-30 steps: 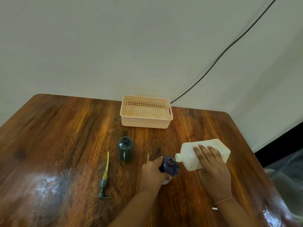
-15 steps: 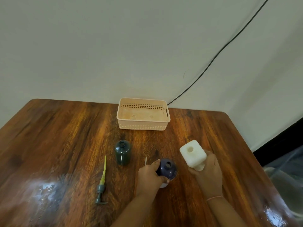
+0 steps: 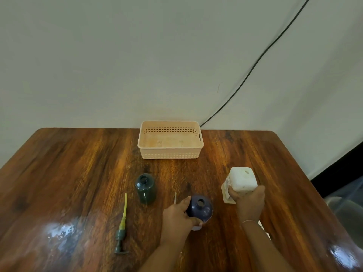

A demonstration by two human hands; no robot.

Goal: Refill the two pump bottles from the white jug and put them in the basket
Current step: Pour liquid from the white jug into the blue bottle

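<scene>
While both bottles stand uncapped, the main risks sit close to the hands. The right hand [image 3: 247, 203] is wrapped around the lower part of the white jug [image 3: 242, 180], which is upright, its top facing the camera; whether its base rests fully on the table [image 3: 78, 163] cannot be told. The opening on top looks uncovered, so a quick swing or a tilt could slop liquid onto the wood. The left hand [image 3: 177, 213] grips the side of the blue bottle [image 3: 200, 208], thumb and fingers around its shoulder, the mouth open and clear. That bottle is rounded and the table is glossy, so a loose grip or a knock from the jug, which is near it on the right, could tip it and spill whatever is inside.

Further left, the green bottle [image 3: 145, 188] stands alone, also open, untouched by either hand. An arm crossing over it could knock it down. A thin pale tube [image 3: 175, 197] lies just beside the left hand, partly hidden; it may belong to the blue bottle's pump, and a sweep of the wrist could roll it away. The green pump [image 3: 122, 222] with its yellow tube lies flat, well left of the hands.

The basket [image 3: 170, 141] waits at the far edge, with nothing in it. Placing either bottle there before its pump is screwed on would invite a leak.
</scene>
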